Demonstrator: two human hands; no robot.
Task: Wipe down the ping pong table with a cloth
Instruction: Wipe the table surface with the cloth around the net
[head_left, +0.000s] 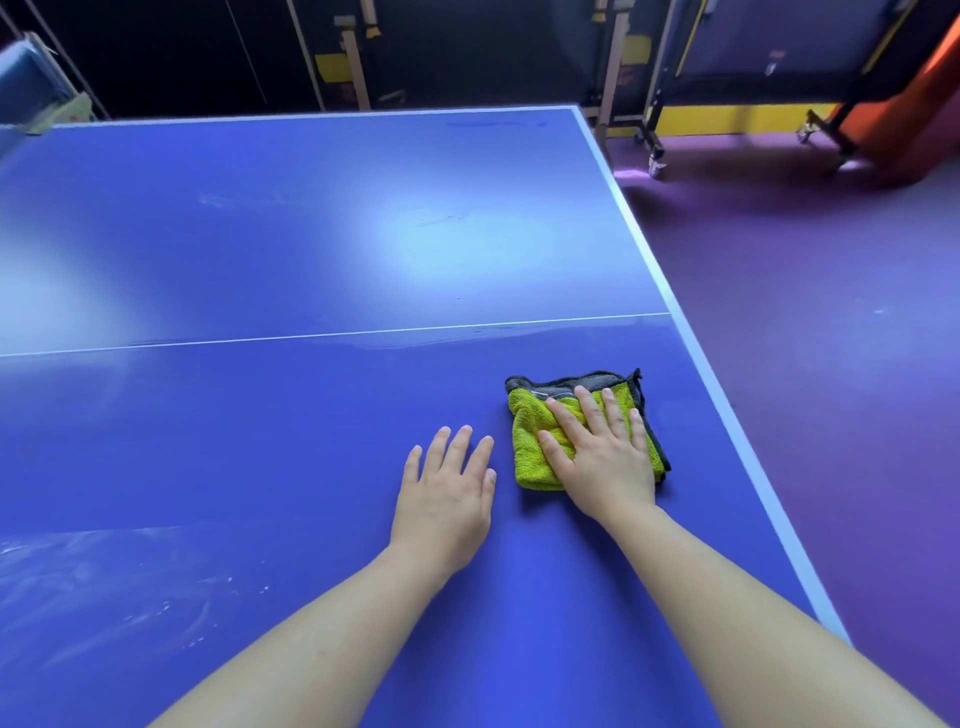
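— What's on the left?

— At ten o'clock, a pale blue shape (31, 73) beyond the corner of the table (234, 234), cut off by the frame and too blurred to name. At eight o'clock, whitish smears (130, 592) streak the blue top. A thin white line (311, 335) crosses the surface from nine to three o'clock.

— And the hands?

— The left hand (447, 493) lies palm-down on the bare top at five o'clock, fingers straight and slightly spread, holding nothing. The cloth (535, 431) sits just beside it at its three o'clock, a narrow gap between them. The cloth is folded, yellow-green with a dark grey border, and lies flat on the table on the near side of the line, close to the right edge.

— The right?

— The right hand (605, 457) presses flat on the cloth, fingers straight and fanned, not curled round it. It covers the cloth's near right part.

— Farther right?

— Purple floor (805, 322) at three o'clock. At one o'clock, dark wheeled frames (655, 140) stand against the wall, their tops cut off. At two o'clock, an orange shape (919, 98) runs out of the picture; what it is cannot be told.
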